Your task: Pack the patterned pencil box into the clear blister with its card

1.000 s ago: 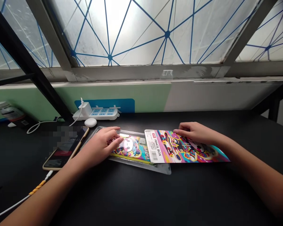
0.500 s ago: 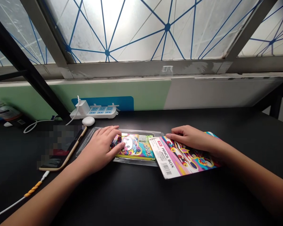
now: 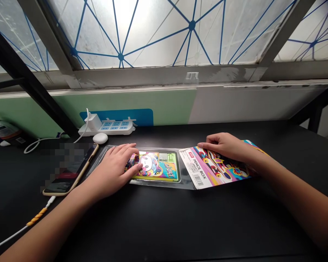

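Note:
A colourful pencil box (image 3: 164, 171) with a panda face and the word SPORT lies in a clear plastic blister tray (image 3: 183, 174) on the black desk. My left hand (image 3: 120, 162) rests over its left end, fingers stretched out and spread, partly covering the box. To the right, a printed backing card (image 3: 207, 171) marked PENCIL BOX is tilted, its left edge close to the tray's right end. My right hand (image 3: 221, 143) has thumb and curled fingers closed on the card's upper edge. The fingertips behind the card are hidden.
A phone (image 3: 68, 174) with a charging cable (image 3: 36, 217) lies left of the tray. Behind it are a white earbud case (image 3: 100, 138) and a power strip (image 3: 109, 127) with a plugged-in adapter. A bottle (image 3: 2, 129) stands far left, near a black metal frame (image 3: 38, 87).
My right hand has moved the card right and a little up, uncovering the right end of the pencil box. My left hand stays on the box. The view has shifted slightly.

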{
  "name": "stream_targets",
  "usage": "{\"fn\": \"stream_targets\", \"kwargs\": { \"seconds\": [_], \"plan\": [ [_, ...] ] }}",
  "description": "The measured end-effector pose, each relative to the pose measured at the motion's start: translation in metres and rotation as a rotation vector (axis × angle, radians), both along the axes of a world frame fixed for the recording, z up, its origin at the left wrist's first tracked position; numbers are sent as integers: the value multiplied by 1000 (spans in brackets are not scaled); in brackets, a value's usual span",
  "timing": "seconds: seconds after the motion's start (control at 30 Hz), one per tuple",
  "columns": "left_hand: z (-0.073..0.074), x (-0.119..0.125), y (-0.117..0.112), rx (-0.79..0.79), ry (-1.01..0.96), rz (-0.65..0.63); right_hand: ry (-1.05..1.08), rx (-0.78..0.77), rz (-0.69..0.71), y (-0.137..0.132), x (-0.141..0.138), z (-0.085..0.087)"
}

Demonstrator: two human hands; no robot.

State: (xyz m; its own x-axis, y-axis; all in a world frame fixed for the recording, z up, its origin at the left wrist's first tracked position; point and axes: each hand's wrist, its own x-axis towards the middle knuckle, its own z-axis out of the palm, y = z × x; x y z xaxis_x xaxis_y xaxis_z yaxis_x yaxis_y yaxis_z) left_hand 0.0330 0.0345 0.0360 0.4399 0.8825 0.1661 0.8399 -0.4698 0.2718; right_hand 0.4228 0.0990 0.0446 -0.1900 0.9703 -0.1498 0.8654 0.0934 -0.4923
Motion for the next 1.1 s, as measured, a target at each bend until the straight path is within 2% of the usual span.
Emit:
{"fn": "stream_targets", "kwargs": {
  "seconds": [0.17,0.47,0.57,0.7,0.77,0.9,1.0,1.1],
  "plan": [
    [-1,3,-2,-3,1,31,41,39,-30,-3,-4,2],
    [-4,20,-11,15,-14,141,149,19,-84,-18,-36,-8],
    [-1,30,-19,-8,-92,90,177,32,-31,-28,-52,-12],
    [9,35,-35,-151,-334,-85,175,25,30,-36,-65,-15],
    [14,30,-39,-182,-499,-105,163,6,57,-35,-61,-13],
    [17,17,-32,-57,-752,36,124,-60,130,-24,-41,-8],
    [9,12,-20,-30,-831,125,119,-135,192,-18,-25,-3],
    [-4,12,-12,-74,-862,120,105,-192,214,-16,-17,2]
  ]
}}
